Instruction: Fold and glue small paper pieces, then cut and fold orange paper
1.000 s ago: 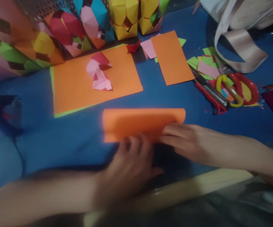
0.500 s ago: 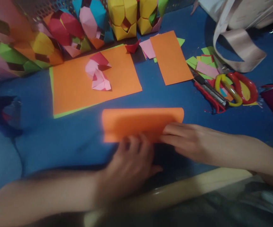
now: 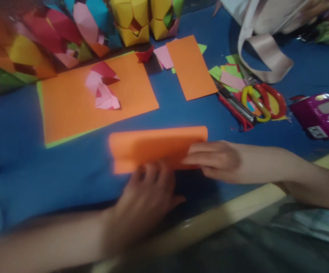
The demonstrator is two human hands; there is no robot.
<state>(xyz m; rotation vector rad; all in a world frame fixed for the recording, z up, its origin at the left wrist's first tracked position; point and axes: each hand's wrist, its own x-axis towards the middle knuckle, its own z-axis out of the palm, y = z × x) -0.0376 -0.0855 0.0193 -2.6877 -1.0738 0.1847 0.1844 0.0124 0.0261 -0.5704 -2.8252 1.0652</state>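
A folded sheet of orange paper (image 3: 155,146) lies in front of me on the blue tabletop. Its far edge is a rounded bend, and its near edge is under my fingers. My left hand (image 3: 150,189), slightly blurred, rests its bent fingertips on that near edge, the thumb stretched out to the right. At the paper's right end my right hand (image 3: 214,157) presses its fingers close together on the sheet; its thumb is hidden. Beyond the fold, a larger orange sheet (image 3: 67,110) lies over a green one, with a small pink and red folded paper piece (image 3: 106,94) on top.
Colourful folded paper shapes (image 3: 131,22) line the back. A narrower orange sheet (image 3: 192,72) lies on paper pieces. On the right are scissors (image 3: 276,102) with red and yellow handles, a cutter (image 3: 236,106), a pale strap (image 3: 269,57) and a purple box (image 3: 320,117). A yellowish table edge (image 3: 232,210) runs in front.
The view has swung to the right, so the tabletop things sit further left and more of the purple box shows. Both hands stay on the folded orange paper, with little visible change in it.
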